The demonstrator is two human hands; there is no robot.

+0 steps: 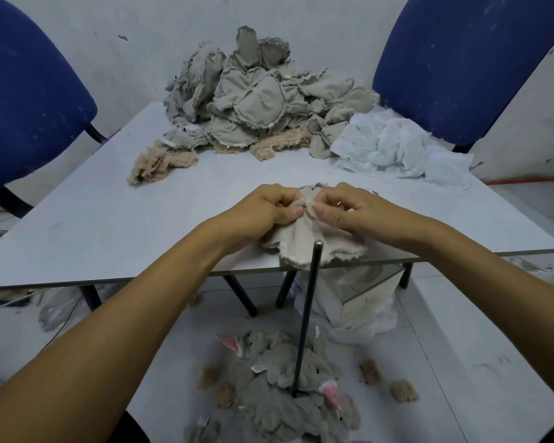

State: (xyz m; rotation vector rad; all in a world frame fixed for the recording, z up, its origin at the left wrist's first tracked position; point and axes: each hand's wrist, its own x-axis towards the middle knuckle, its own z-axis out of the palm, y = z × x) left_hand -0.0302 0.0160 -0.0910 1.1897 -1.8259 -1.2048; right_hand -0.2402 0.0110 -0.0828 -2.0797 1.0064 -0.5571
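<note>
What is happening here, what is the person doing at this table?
A person works on a beige fabric piece at the near edge of the table. The left hand and the right hand both pinch its top. A pile of similar pieces lies at the far side, and a heap lies on the floor around a black rod.

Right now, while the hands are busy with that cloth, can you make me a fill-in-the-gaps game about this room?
1. The left hand and right hand pinch one beige frayed-edged fabric piece resting on the pale grey ____.
2. The two padded chairs are ____.
3. The crumpled gauzy cloth beside the big heap of grey-beige fabric pieces is ____.
4. The thin black rod stands in a smaller fabric heap on the ____.

Missing words: table, blue, white, floor.
</note>
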